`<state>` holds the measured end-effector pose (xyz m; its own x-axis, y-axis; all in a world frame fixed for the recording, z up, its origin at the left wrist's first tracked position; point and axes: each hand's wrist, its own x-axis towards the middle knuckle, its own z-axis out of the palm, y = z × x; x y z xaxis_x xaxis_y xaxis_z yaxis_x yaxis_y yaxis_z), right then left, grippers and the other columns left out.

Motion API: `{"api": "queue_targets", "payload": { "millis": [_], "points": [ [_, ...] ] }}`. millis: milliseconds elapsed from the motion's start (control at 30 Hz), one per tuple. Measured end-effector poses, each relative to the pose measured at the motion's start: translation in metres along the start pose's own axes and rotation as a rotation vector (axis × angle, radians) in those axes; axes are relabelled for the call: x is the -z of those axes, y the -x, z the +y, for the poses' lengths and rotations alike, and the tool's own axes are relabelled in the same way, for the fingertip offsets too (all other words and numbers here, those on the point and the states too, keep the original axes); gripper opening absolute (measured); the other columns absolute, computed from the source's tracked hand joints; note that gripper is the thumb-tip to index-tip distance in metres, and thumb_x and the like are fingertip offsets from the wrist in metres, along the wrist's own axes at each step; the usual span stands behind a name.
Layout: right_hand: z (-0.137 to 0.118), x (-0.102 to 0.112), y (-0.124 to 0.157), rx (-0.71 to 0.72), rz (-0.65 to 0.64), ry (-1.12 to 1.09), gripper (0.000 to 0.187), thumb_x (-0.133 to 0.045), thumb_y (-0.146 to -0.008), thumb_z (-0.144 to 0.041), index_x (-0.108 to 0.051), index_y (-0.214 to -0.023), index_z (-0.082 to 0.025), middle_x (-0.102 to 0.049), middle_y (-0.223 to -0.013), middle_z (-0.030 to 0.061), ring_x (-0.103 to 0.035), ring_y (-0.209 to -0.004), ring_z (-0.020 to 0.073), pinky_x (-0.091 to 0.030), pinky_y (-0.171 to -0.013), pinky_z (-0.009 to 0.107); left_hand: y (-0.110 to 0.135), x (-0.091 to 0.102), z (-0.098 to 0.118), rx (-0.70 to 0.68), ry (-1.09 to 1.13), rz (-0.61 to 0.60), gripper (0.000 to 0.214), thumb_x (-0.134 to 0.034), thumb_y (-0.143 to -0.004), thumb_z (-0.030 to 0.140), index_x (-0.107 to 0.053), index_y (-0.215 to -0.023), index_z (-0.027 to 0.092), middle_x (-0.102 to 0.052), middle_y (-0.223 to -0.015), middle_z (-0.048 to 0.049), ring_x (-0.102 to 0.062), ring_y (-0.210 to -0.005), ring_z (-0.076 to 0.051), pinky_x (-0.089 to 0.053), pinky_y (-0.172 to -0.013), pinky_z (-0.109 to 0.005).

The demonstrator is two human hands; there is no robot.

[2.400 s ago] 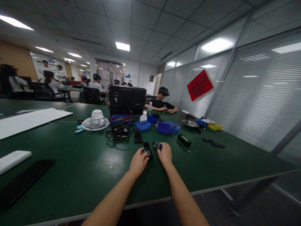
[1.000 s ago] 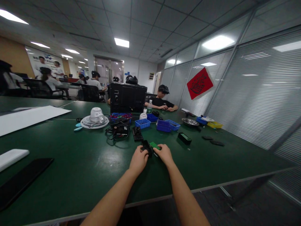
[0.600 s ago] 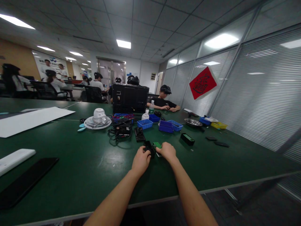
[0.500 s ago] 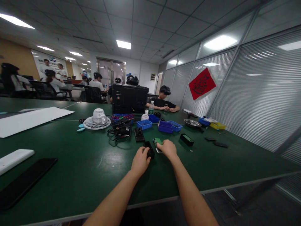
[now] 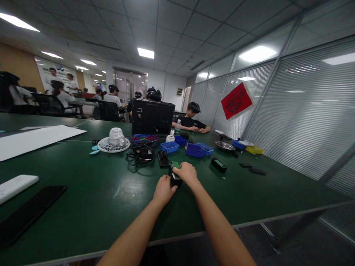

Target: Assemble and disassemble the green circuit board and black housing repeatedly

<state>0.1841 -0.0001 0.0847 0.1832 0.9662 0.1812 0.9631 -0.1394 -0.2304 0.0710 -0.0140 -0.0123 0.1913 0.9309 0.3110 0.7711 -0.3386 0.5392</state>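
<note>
My left hand grips the near left side of a small black plastic case on the green table. Over that case, my right hand pinches a green circuit board. A pale part shows beneath the board, at the case's opening. My fingers partly cover the spot, so I cannot tell how far the board sits inside. Just beyond them stands a black camera-like device. Off to the right lies a similar black case with a green face.
Blue trays, tangled black cables and a white fan part lie beyond my hands. A black monitor stands behind them. A metal bowl is farther right. Across the table sits a person.
My right hand has moved left with the circuit board, from beside the black case to over it. The left hand keeps its grip on the case.
</note>
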Motion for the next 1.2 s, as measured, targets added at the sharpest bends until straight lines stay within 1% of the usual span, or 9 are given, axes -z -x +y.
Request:
{"api": "queue_targets", "payload": {
  "millis": [167,367,600,867,1200],
  "points": [
    [0.002,-0.006,0.001,0.009,0.008,0.051,0.042,-0.05,-0.071,-0.051,-0.065,-0.085,-0.014,-0.066,-0.088,0.0144,-0.063,-0.081,0.026,-0.044,-0.064,0.029,0.0,0.002,0.003,0.007,0.007,-0.015,0.041,-0.056,-0.071,0.035,-0.057,-0.106,0.014,-0.055,-0.109,-0.0092,-0.049,-0.102,-0.021,-0.034,-0.091,-0.027],
    [0.0,-0.007,0.003,0.052,-0.002,0.078,0.041,-0.05,-0.072,-0.049,-0.066,-0.086,-0.013,-0.066,-0.088,0.015,-0.062,-0.083,0.0256,-0.044,-0.067,0.029,0.0,0.004,0.003,0.004,0.011,-0.022,0.04,-0.056,-0.071,0.035,-0.057,-0.105,0.014,-0.055,-0.109,-0.0094,-0.049,-0.102,-0.02,-0.034,-0.092,-0.027],
    [-0.001,-0.007,0.004,0.044,-0.023,0.088,0.04,-0.052,-0.072,-0.048,-0.065,-0.089,-0.013,-0.065,-0.092,0.0151,-0.062,-0.085,0.0251,-0.044,-0.068,0.028,0.0,0.003,0.002,-0.006,0.023,-0.01,0.039,-0.058,-0.07,0.034,-0.058,-0.104,0.014,-0.055,-0.108,-0.0094,-0.05,-0.101,-0.021,-0.035,-0.092,-0.029],
    [-0.001,-0.015,0.005,0.041,-0.036,0.087,0.042,-0.051,-0.073,-0.049,-0.065,-0.091,-0.013,-0.064,-0.094,0.0167,-0.061,-0.087,0.0257,-0.044,-0.071,0.03,0.002,0.006,0.004,0.007,0.038,-0.013,0.036,-0.058,-0.071,0.033,-0.057,-0.102,0.015,-0.055,-0.106,-0.0085,-0.05,-0.101,-0.02,-0.035,-0.091,-0.029],
    [-0.001,-0.021,0.008,0.072,-0.014,0.102,0.041,-0.051,-0.073,-0.047,-0.064,-0.091,-0.012,-0.063,-0.093,0.0155,-0.061,-0.085,0.0259,-0.045,-0.068,0.03,0.001,0.005,0.003,0.002,0.015,-0.018,0.036,-0.058,-0.071,0.033,-0.057,-0.102,0.015,-0.055,-0.105,-0.0085,-0.05,-0.1,-0.02,-0.035,-0.091,-0.029]
  ]
}}
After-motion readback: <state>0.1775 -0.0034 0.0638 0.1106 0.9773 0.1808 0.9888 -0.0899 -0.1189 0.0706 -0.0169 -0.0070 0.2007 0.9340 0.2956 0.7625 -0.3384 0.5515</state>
